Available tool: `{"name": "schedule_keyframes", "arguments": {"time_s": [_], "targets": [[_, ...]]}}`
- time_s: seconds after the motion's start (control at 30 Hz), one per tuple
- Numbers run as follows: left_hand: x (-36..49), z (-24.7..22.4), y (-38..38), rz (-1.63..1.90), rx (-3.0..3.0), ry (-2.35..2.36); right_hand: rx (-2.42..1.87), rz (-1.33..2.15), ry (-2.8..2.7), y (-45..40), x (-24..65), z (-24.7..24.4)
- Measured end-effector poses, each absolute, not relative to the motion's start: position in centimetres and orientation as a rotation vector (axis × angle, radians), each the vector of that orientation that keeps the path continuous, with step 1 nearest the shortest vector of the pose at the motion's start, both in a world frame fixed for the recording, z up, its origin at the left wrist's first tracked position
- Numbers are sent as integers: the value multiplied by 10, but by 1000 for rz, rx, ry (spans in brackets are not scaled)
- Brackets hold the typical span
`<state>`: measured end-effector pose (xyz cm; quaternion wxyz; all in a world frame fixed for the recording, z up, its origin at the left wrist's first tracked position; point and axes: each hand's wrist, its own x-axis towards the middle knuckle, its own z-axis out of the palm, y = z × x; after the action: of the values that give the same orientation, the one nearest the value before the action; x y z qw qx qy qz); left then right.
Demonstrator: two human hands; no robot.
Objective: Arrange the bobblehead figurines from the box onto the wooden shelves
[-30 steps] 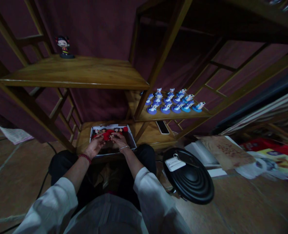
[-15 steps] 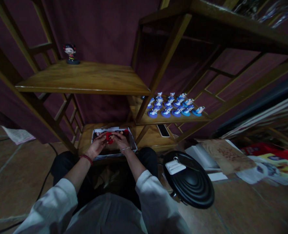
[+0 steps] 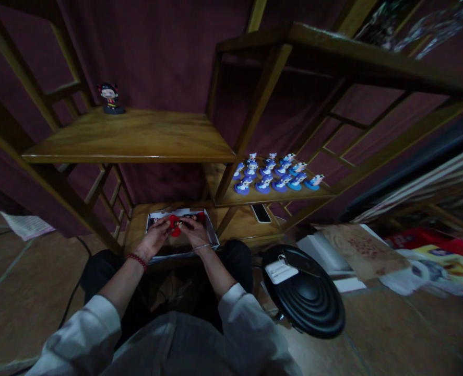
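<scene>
Over the open white box on the lowest shelf, both my hands meet at a small red piece with dark and gold detail, like part of a toy figurine. Its exact kind is too small to tell. My left hand has its fingers closed on the left side of it. From the right, my right hand pinches at its dark and gold part, fingers bent. More dark and red pieces lie in the box, partly hidden behind my hands.
One black-haired figurine stands on the upper left shelf. Several blue and white figurines stand in rows on the right shelf. A phone lies below them. A round black stool with a white case stands to my right.
The view has tilted slightly, so the shelves appear lower. My right fingers have shifted slightly on the red piece, and more of its red surface shows between my hands.
</scene>
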<state>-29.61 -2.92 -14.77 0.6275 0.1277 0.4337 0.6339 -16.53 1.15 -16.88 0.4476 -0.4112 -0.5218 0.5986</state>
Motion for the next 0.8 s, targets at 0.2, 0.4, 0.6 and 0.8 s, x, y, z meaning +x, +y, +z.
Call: {"name": "schedule_keyframes", "arguments": {"time_s": [0.2, 0.4, 0.6, 0.8], "targets": [[-294, -147, -28, 1469, 297, 975, -1024, 1479, -1273, 8, -163, -170], [-293, -144, -25, 1464, 343, 948, -959, 1460, -1239, 8, -163, -175], [-290, -140, -25, 1443, 422, 939, -901, 1393, -1218, 10, -161, -176], [-287, -143, -21, 1422, 405, 958, -900, 1374, -1236, 13, -159, -178]]}}
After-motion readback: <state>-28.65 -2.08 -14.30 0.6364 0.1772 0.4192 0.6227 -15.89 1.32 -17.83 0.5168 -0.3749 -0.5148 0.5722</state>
